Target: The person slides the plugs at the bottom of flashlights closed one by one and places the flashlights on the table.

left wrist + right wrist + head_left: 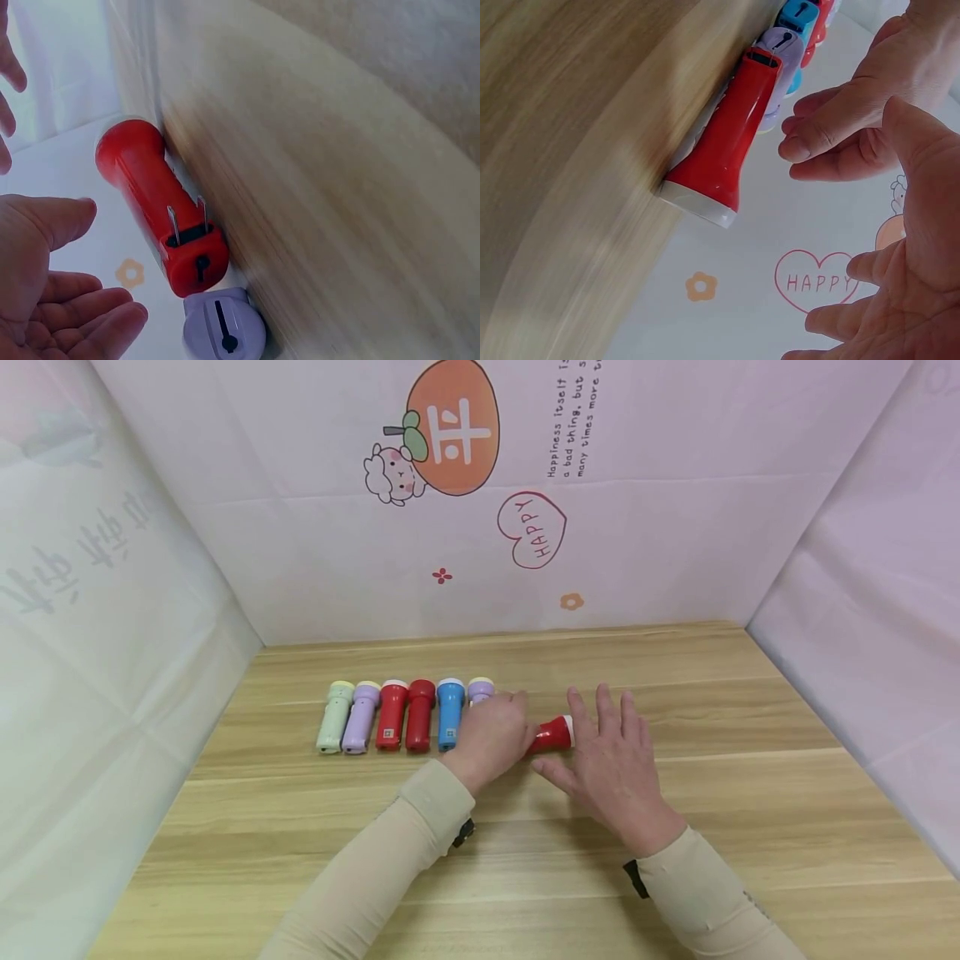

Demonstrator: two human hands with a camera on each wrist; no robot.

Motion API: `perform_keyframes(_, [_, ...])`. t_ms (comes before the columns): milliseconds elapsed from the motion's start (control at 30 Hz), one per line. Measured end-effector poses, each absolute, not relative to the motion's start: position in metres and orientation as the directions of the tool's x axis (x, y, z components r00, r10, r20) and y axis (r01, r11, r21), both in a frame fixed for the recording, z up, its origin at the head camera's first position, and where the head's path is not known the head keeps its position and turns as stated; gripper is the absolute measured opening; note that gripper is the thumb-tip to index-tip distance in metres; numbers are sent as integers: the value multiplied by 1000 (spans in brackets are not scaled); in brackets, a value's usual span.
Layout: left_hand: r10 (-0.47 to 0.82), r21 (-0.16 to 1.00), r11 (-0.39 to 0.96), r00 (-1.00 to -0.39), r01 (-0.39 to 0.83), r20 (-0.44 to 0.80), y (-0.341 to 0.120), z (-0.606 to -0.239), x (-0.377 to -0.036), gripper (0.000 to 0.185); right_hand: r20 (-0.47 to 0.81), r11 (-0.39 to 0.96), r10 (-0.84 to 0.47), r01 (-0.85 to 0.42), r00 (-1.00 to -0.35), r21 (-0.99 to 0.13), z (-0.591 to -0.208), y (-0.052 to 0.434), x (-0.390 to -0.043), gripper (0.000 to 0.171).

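A red flashlight (553, 735) with a white rim lies on its side between the two hands, its head toward the right. Two metal prongs (173, 223) stick out near its tail, which sits close to a purple flashlight (225, 330). My left hand (491, 735) hovers by that tail with fingers loosely bent and nothing in them; it hides part of the purple flashlight in the head view. Beside the white rim, my right hand (615, 768) is spread, fingers pointing forward and thumb out to the left. The right wrist view shows the red flashlight (724, 142) apart from both hands.
Left of the hands, flashlights lie side by side: light green (335, 718), purple (362, 718), red (392, 718), dark red (420, 718) and blue (450, 717). The wooden table (750, 793) meets a printed white cloth (315, 552) at the back and sides.
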State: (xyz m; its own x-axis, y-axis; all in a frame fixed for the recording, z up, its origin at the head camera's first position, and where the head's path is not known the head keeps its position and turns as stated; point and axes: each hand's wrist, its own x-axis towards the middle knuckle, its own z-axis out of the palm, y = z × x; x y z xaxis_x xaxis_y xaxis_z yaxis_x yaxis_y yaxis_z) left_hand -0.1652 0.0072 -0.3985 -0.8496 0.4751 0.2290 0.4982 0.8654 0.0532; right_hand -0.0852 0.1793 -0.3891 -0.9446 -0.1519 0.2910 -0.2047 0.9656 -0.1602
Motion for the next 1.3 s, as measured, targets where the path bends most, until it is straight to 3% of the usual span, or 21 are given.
perform_keyframes(267, [518,60,847,-844,529,140,14,-401,-164,51,302,967,-157,-209,-940,-149,-390,180,-85,105])
perform_keyframes(533, [553,59,828,-829,558,81,17,-409,-166,50,274,969,-144,-191,-951,-156,-392,182,-86,108])
perform_keyframes(767, [584,12,809,-805,588,101,19,-412,-167,34,216,979,-109,-142,-970,-145,-393,186,-86,109])
perform_keyframes(1300, [600,-23,800,-796,600,82,22,-419,-166,33,147,987,-57,-78,-988,-144,-404,202,-90,112])
